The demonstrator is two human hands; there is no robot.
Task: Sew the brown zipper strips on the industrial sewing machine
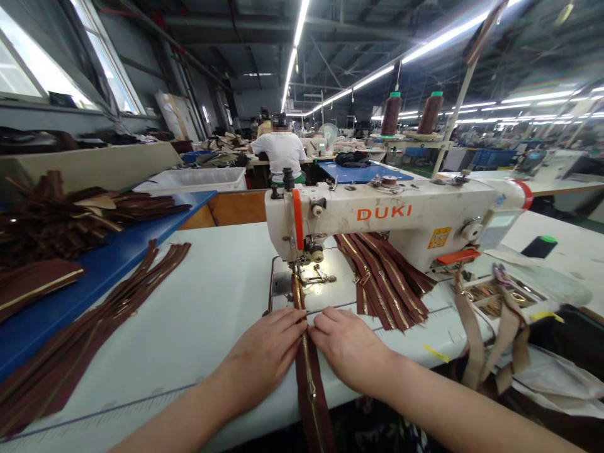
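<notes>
A brown zipper (310, 377) with gold metal teeth runs from under the needle of the white sewing machine (344, 217) down over the table's front edge. My left hand (264, 349) grips its left side just in front of the presser foot, fingers together. From the right, my right hand (346, 345) pinches the same zipper with curled fingers. The fingertips of both hands nearly meet over the tape. A gold slider shows on the zipper below the hands. Right of the needle, several brown zippers (382, 283) lie fanned out under the machine arm.
A long bundle of brown zippers (85, 340) lies at the left, across the white table (202, 270) and a blue board (99, 277). An open parts tray (504, 296) and hanging beige straps (472, 340) are at the right. Ahead sits a person in a white shirt (282, 154).
</notes>
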